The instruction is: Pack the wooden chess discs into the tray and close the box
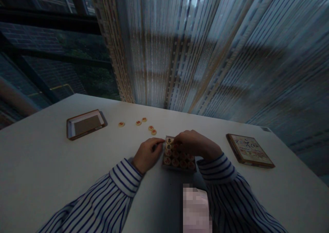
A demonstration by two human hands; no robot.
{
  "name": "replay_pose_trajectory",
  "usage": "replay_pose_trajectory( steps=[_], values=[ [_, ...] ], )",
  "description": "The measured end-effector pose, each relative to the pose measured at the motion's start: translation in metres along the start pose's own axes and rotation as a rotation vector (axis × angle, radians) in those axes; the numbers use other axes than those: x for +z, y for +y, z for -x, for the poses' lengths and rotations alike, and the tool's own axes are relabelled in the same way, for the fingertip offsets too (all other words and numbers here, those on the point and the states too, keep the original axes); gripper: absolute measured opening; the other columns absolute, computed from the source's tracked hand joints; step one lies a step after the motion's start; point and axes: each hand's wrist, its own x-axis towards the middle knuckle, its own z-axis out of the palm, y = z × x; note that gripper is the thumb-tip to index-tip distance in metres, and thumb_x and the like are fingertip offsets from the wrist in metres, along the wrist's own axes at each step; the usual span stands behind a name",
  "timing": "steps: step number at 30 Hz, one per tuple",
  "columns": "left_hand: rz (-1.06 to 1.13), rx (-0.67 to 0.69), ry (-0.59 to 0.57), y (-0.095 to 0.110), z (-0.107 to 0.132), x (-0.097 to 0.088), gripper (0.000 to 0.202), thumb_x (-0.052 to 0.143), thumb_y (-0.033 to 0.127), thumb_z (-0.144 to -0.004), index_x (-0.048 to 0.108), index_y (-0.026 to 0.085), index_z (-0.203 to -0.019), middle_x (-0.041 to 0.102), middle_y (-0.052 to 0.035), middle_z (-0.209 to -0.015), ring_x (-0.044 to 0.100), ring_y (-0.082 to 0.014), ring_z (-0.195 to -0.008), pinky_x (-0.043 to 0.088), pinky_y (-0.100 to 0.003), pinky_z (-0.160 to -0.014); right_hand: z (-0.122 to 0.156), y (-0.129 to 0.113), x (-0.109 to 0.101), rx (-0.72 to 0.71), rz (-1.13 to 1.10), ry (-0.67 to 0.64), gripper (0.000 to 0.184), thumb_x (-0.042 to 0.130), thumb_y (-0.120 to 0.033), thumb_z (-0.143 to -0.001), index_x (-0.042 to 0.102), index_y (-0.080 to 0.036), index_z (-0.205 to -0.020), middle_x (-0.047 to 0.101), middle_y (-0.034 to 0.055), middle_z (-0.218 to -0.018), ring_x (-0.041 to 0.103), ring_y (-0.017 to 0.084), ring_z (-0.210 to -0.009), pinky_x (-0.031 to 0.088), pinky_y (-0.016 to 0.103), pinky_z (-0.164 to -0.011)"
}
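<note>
A small box packed with rows of round Chinese chess pieces lies on the white table in front of me. From the right, my right hand reaches over its far part, fingers bent down and pinched on a Chinese chess piece, mostly hidden by the fingers. My left hand rests on the table at the box's left side. Its index finger stretches to the box's upper left edge, with a gap to the thumb; I see nothing held in it.
Several loose pieces with red characters lie beyond my left hand. An open shallow box part is at the far left. A flat box with a printed picture lies to the right. Strip curtains hang behind the white table.
</note>
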Motion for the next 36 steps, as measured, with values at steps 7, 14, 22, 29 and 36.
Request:
replay_pose_trajectory(
  steps=[7, 14, 22, 29, 36],
  values=[
    [-0.004, 0.001, -0.001, -0.0007, -0.0002, 0.0006, 0.023, 0.046, 0.020, -0.079, 0.065, 0.017, -0.092, 0.069, -0.0056, -0.089, 0.063, -0.0169, -0.083, 0.049, -0.029, -0.077, -0.0010, 0.0001, 0.0014, 0.017, -0.001, -0.009, 0.028, 0.043, -0.015, -0.075, 0.065, -0.017, -0.092, 0.069, 0.0118, -0.088, 0.064, 0.023, -0.078, 0.044, 0.028, -0.060],
    [-0.028, 0.006, -0.019, 0.0018, -0.0008, -0.0012, 0.024, 0.046, 0.019, -0.078, 0.065, 0.016, -0.091, 0.069, -0.0061, -0.089, 0.063, -0.0168, -0.084, 0.049, -0.030, -0.078, -0.0008, 0.0012, 0.0014, -0.009, 0.007, -0.018, 0.033, 0.044, -0.013, -0.072, 0.064, -0.019, -0.097, 0.068, 0.0105, -0.090, 0.065, 0.023, -0.081, 0.045, 0.027, -0.060],
    [-0.031, 0.002, -0.021, 0.0006, 0.0000, -0.0013, 0.023, 0.046, 0.020, -0.079, 0.065, 0.016, -0.092, 0.069, -0.0054, -0.089, 0.062, -0.0162, -0.084, 0.049, -0.029, -0.078, -0.0001, -0.0004, 0.0001, -0.002, -0.008, -0.016, 0.031, 0.043, -0.015, -0.074, 0.065, -0.020, -0.096, 0.069, 0.0107, -0.090, 0.064, 0.023, -0.081, 0.045, 0.029, -0.061],
    [-0.030, 0.006, -0.019, -0.0014, 0.0000, -0.0001, 0.023, 0.046, 0.020, -0.079, 0.065, 0.016, -0.093, 0.069, -0.0056, -0.089, 0.062, -0.0164, -0.084, 0.049, -0.029, -0.078, -0.0007, -0.0007, 0.0003, 0.013, -0.001, -0.032, 0.031, 0.045, -0.013, -0.073, 0.065, -0.018, -0.096, 0.068, 0.0122, -0.090, 0.064, 0.024, -0.080, 0.045, 0.029, -0.061],
    [-0.031, 0.006, -0.006, 0.0005, -0.0006, -0.0013, 0.023, 0.046, 0.019, -0.079, 0.065, 0.017, -0.091, 0.070, -0.0048, -0.088, 0.063, -0.0159, -0.083, 0.049, -0.029, -0.077, -0.0004, -0.0012, 0.0027, 0.026, 0.009, 0.001, 0.030, 0.043, -0.014, -0.074, 0.065, -0.019, -0.094, 0.069, 0.0110, -0.088, 0.065, 0.023, -0.077, 0.042, 0.028, -0.057]
  ],
)
